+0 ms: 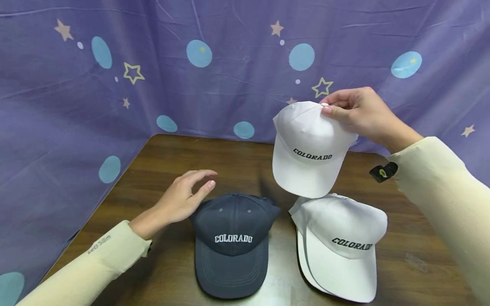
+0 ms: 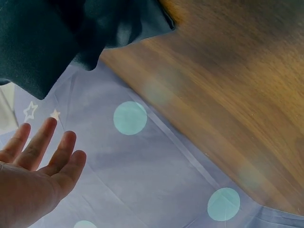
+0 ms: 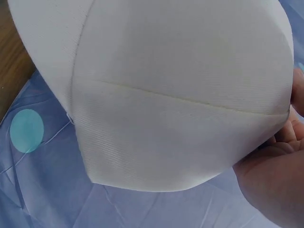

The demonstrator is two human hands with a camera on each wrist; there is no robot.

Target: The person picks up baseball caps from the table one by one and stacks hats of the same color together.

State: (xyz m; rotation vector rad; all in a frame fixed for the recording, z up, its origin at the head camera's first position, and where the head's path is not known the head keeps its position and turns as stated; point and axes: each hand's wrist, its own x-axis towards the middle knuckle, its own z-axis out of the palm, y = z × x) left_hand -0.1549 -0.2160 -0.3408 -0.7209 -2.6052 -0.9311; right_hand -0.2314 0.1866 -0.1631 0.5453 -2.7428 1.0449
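Note:
My right hand [image 1: 361,112] pinches the crown top of a white cap [image 1: 306,165] lettered COLORADO and holds it up over the table. In the right wrist view the white cap [image 3: 180,95] fills most of the picture, with part of the hand [image 3: 275,175] at the right edge. Below it lie stacked caps, a white COLORADO cap [image 1: 344,246] on top. A dark navy COLORADO cap [image 1: 231,263] rests to their left. Beside its crown, my left hand [image 1: 183,197] hovers with relaxed, slightly bent fingers and nothing in them; the left wrist view shows this hand [image 2: 38,175] too.
A brown wooden table [image 1: 153,170] carries the caps. Behind and to the left hangs a purple curtain [image 1: 237,93] with stars and blue dots. A small clear scrap [image 1: 416,262] lies at the table's right. A black strap [image 1: 384,171] is at the right cuff.

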